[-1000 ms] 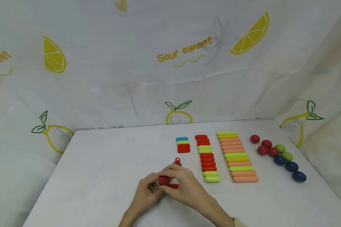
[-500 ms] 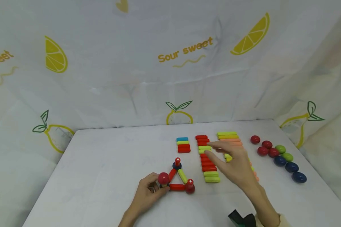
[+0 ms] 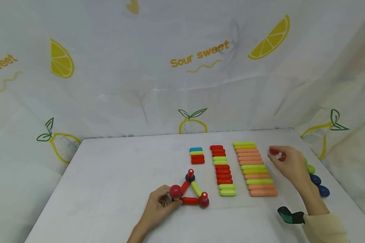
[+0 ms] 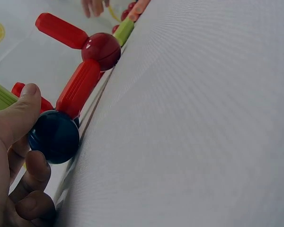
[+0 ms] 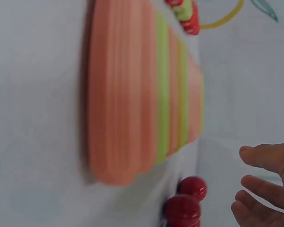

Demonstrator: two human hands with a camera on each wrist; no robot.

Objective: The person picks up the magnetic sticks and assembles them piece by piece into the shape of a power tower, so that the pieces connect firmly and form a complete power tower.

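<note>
On the table stands a triangular frame of red and lime rods [image 3: 196, 188] joined at ball corners, with short red rods standing up on two of them. My left hand [image 3: 159, 204] grips its left corner, thumb and fingers around a dark blue ball [image 4: 54, 137]. Above that corner sits a red ball [image 3: 175, 191] on an upright rod. Over at the right, my right hand [image 3: 290, 164] reaches over the loose balls, its fingertips right at a red ball [image 3: 273, 151]. In the right wrist view its thumb and fingers are spread apart, with two red balls [image 5: 182, 210] beyond the rods.
Red and lime short rods [image 3: 223, 172] lie in a column right of the frame. Longer orange, lime and yellow rods [image 3: 257, 168] form another column. A small stack of blue, lime and red rods [image 3: 197, 156] lies behind. Dark blue balls [image 3: 323, 191] and green balls [image 3: 310, 169] line the right side.
My right hand has left the frame and moved right, across the rod columns to the loose red balls. The left hand has stayed at the frame's left corner.
</note>
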